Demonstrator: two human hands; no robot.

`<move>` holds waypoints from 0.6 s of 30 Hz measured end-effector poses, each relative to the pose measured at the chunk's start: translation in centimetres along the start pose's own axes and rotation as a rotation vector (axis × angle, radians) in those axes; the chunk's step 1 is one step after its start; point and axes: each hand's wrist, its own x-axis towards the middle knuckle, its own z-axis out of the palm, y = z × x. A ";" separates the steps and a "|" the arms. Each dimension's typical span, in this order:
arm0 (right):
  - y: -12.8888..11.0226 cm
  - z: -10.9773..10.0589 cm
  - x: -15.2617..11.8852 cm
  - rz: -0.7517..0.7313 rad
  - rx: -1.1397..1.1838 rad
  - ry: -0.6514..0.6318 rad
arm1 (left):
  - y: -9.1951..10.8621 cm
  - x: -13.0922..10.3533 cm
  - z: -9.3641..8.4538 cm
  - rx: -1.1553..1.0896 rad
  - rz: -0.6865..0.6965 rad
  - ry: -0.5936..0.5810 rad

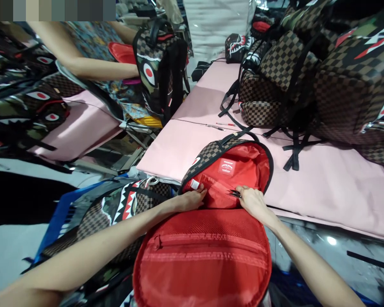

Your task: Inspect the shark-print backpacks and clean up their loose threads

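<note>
A checkered backpack lies unzipped before me, its red lining showing. The front panel, red inside with a mesh zip pocket, is folded down towards me. My left hand is inside the opening at the left, its fingers closed on the lining beside a small white label. At the right of the opening, my right hand is closed around small dark thread snips, whose tips point left over the lining. A red brand patch is on the back wall.
A pink-covered table carries piled checkered backpacks at the right and pens. Left of me, a blue crate holds another backpack. Across, another person's arm reaches to a backpack.
</note>
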 end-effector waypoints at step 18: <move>12.0 2.4 -7.8 0.388 1.667 0.942 | -5.3 -0.2 -13.4 -1.383 -0.261 0.687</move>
